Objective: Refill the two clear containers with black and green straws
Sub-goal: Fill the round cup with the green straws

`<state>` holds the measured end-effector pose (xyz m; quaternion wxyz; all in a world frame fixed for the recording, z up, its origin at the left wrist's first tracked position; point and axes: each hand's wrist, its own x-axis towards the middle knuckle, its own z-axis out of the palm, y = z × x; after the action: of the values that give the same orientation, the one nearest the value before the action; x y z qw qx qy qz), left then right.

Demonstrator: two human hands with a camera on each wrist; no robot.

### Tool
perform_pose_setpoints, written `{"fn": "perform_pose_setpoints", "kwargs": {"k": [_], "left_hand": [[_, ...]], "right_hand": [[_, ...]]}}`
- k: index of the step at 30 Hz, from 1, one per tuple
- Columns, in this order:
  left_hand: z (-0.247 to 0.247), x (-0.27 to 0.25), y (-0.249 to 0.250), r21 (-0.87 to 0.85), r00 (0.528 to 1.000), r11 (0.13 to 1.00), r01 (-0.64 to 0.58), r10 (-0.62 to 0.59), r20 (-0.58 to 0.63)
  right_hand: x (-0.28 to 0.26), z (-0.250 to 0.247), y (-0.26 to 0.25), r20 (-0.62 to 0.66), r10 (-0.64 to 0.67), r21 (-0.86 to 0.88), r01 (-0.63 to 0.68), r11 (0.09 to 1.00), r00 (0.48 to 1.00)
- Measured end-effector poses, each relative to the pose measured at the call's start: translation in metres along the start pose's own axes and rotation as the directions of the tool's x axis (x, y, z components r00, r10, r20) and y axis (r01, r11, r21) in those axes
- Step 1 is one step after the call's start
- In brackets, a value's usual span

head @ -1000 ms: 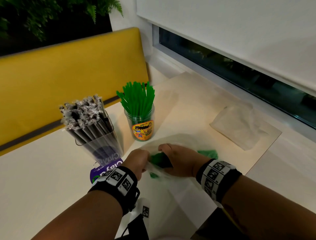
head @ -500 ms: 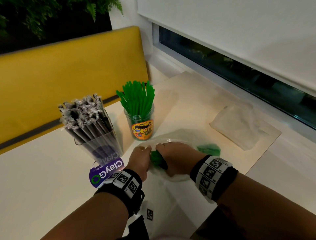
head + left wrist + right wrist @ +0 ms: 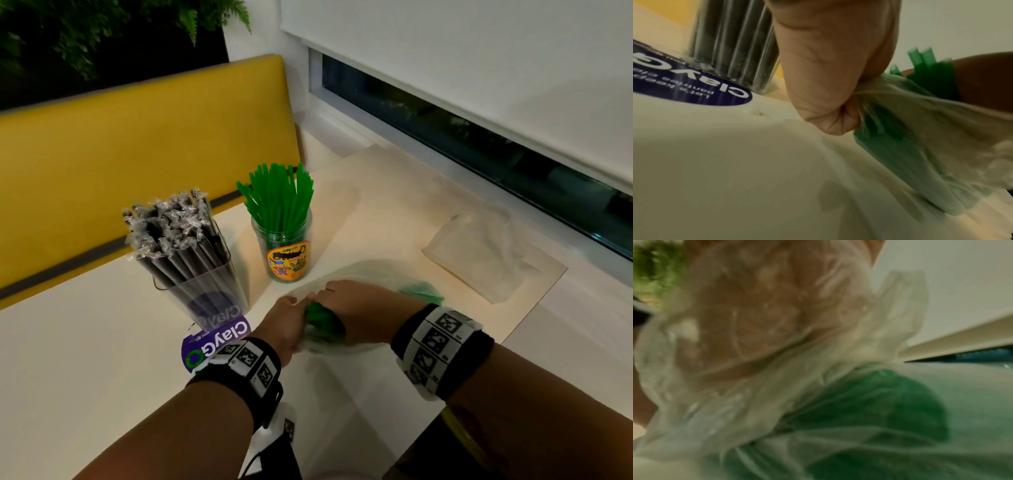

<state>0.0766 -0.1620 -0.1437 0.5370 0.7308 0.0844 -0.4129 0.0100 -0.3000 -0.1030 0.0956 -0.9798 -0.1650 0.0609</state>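
Note:
A clear plastic bag [image 3: 346, 274] of green straws [image 3: 322, 320] lies on the table in front of me. My left hand [image 3: 286, 322] pinches the bag's mouth [image 3: 875, 91]. My right hand [image 3: 356, 308] reaches into the bag and grips the bundle of green straws [image 3: 931, 76]; through the film in the right wrist view the straws [image 3: 879, 402] look blurred. Behind stand a clear jar [image 3: 284, 250] packed with green straws and a clear square container [image 3: 205, 291] full of wrapped black straws [image 3: 171, 226].
An empty crumpled plastic bag [image 3: 479, 253] lies at the right on a pale board [image 3: 394, 192]. A purple ClayGo sticker [image 3: 215, 339] sits by the black straw container. A yellow bench back [image 3: 137, 137] runs behind the table; a window ledge is to the right.
Both hands have shifted slightly away from me and closed in together on the bag. The right hand has pushed deeper over the green bundle.

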Motion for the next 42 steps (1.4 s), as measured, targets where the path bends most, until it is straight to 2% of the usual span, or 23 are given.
{"fn": "perform_pose_setpoints", "kwargs": {"k": [2,5,8,10,13,16,18,19,21,22,23,25,28,31,34,38,42], "left_hand": [[-0.002,-0.002,-0.001,-0.035,1.0,0.999,0.014,-0.014,0.007],[-0.008,0.002,-0.002,0.041,0.998,0.999,-0.027,0.03,-0.06],[-0.011,0.005,-0.006,0.248,0.975,0.96,-0.132,0.171,-0.141],[-0.008,0.005,-0.01,0.305,0.961,0.941,-0.147,0.208,-0.18],[-0.004,0.004,-0.011,0.406,0.952,0.901,-0.155,0.246,-0.183],[-0.003,0.002,-0.007,0.507,0.933,0.845,-0.169,0.303,-0.195],[-0.001,-0.003,-0.004,0.551,0.885,0.811,-0.197,0.389,-0.257],[0.0,-0.007,-0.002,0.542,0.847,0.808,-0.231,0.441,-0.298],[0.004,-0.018,0.007,0.469,0.747,0.804,-0.365,0.553,-0.368],[0.006,-0.022,0.013,0.408,0.704,0.795,-0.449,0.596,-0.387],[0.008,-0.025,0.022,0.334,0.681,0.786,-0.52,0.618,-0.393],[0.009,-0.023,0.043,0.174,0.673,0.774,-0.609,0.62,-0.403],[0.005,-0.016,0.077,0.053,0.691,0.79,-0.611,0.565,-0.452],[-0.002,-0.004,0.094,0.002,0.718,0.813,-0.583,0.516,-0.468],[-0.008,0.01,0.095,0.043,0.721,0.82,-0.571,0.526,-0.451],[-0.009,0.021,0.091,0.075,0.668,0.785,-0.615,0.568,-0.481],[-0.007,0.025,0.089,0.115,0.639,0.779,-0.617,0.58,-0.506]], "right_hand": [[0.001,0.003,-0.001,-0.081,0.038,-0.029,-0.041,0.999,0.996],[-0.001,-0.006,-0.006,-0.2,0.033,-0.019,-0.037,0.999,0.979],[-0.001,-0.039,-0.015,-0.245,0.147,0.198,-0.099,0.975,0.958],[-0.001,-0.06,-0.02,-0.263,0.295,0.427,-0.163,0.889,0.918],[-0.006,-0.099,-0.024,-0.285,0.516,0.762,-0.136,0.633,0.808],[-0.007,-0.135,-0.014,-0.315,0.672,0.892,-0.032,0.45,0.67],[-0.003,-0.156,-0.004,-0.372,0.739,0.922,0.129,0.365,0.561],[-0.001,-0.164,0.001,-0.395,0.772,0.918,0.175,0.357,0.498],[0.006,-0.18,0.011,-0.451,0.814,0.893,0.182,0.412,0.367],[0.01,-0.187,0.014,-0.484,0.814,0.875,0.167,0.454,0.323],[0.016,-0.192,0.015,-0.521,0.798,0.853,0.154,0.499,0.303],[0.03,-0.197,0.016,-0.586,0.751,0.807,0.129,0.577,0.306],[0.056,-0.196,0.009,-0.631,0.68,0.756,0.1,0.647,0.374],[0.079,-0.191,0.0,-0.64,0.63,0.734,0.105,0.671,0.441],[0.094,-0.194,-0.009,-0.645,0.629,0.741,0.155,0.653,0.435],[0.107,-0.193,-0.012,-0.617,0.651,0.779,0.226,0.585,0.442],[0.11,-0.169,0.002,-0.531,0.685,0.831,0.148,0.536,0.499]]}}
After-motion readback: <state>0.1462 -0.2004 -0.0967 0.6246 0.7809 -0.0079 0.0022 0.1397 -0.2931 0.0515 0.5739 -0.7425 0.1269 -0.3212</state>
